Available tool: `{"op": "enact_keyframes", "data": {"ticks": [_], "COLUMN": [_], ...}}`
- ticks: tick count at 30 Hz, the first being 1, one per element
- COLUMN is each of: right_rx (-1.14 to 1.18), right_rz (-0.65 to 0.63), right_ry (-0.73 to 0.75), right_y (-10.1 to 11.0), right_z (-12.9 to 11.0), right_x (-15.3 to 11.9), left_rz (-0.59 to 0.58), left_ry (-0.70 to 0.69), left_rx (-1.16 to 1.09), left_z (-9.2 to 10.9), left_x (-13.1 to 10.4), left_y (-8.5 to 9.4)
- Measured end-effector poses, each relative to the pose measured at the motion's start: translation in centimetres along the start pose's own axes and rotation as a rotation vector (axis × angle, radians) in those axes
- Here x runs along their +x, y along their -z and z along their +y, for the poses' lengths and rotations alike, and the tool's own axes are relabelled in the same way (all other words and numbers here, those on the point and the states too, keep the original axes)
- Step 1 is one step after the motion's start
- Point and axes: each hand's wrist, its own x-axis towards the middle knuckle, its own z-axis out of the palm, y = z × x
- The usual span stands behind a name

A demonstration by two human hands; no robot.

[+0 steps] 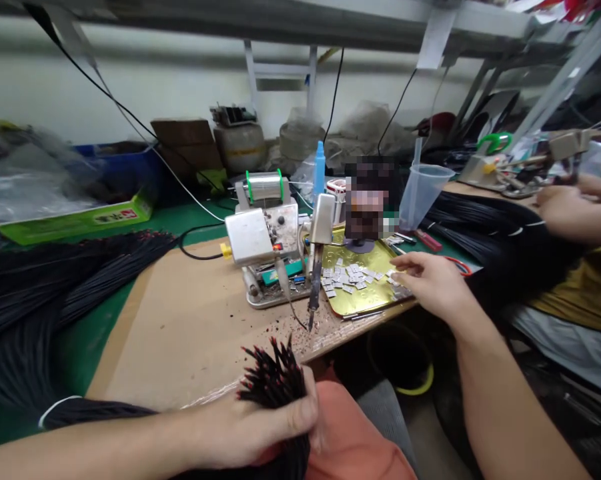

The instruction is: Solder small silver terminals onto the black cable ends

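Observation:
My left hand [280, 420] is closed around a thick bundle of black cables [273, 377], whose cut ends show reddish tips pointing up. Over the right part of a gold tray [353, 305], my right hand [433, 287] reaches in with its thumb and forefinger a little apart. Its fingertips are at the edge of a scatter of small white flat pieces [353, 275]; whether they touch one is unclear. Left of the tray, a soldering iron [315, 287] hangs tip down beside a metal soldering machine [265, 240] carrying a solder spool [264, 187].
Brown board [170, 327] covers the green bench, with dark scraps near the iron. More black cables [30, 320] lie at left. Behind the tray stand a blue bottle [319, 170] and a clear plastic cup [423, 193]. At right, a co-worker's hand [565, 203] works by another machine.

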Motion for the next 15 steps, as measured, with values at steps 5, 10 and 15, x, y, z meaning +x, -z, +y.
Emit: {"op": "enact_keyframes", "data": {"ticks": [5,10,15], "right_rx": [-0.16,-0.178,-0.074], "right_rz": [-0.017,0.003,0.041], "right_ry": [0.064,0.089,0.062], "right_y": [-2.6,-4.0,-3.6], "right_z": [0.8,0.9,0.6], "right_x": [1.3,1.1,0.5], "left_rz": [-0.109,-0.029,0.022], "left_ry": [0.012,-0.007,-0.004], "left_rx": [0.039,0.082,0.103], "left_z": [0.8,2.0,2.0], "left_x": [-0.3,0.2,0.4], "left_y": [0.4,0.7,0.6]}}
